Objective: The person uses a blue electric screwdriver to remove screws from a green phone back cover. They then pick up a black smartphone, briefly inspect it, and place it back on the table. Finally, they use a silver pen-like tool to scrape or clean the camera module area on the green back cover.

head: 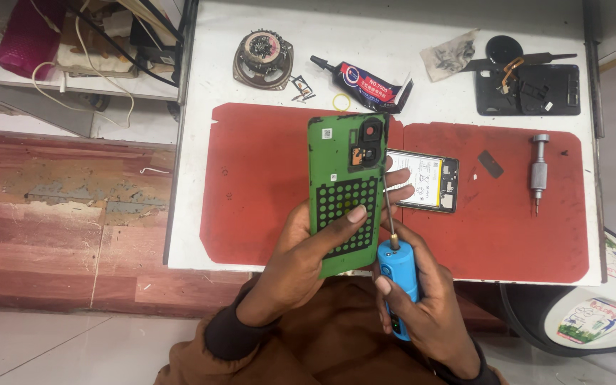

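My left hand (pixel 308 257) grips a green phone back cover (pixel 345 189), held upright with its inner side toward me; black dotted adhesive covers its lower half and a camera cutout sits at its top right. My right hand (pixel 422 306) holds a blue electric screwdriver (pixel 398 281), whose thin bit points up along the cover's right edge. Behind the cover, an opened phone (pixel 428 182) with its battery showing lies on the red mat (pixel 251 185).
On the white table (pixel 393 36): a round speaker (pixel 263 58), a black glue tube (pixel 361 82), a crumpled wipe (pixel 450 55), a black phone frame (pixel 529 89), a silver screwdriver (pixel 538 171). A shelf with cables stands at the left.
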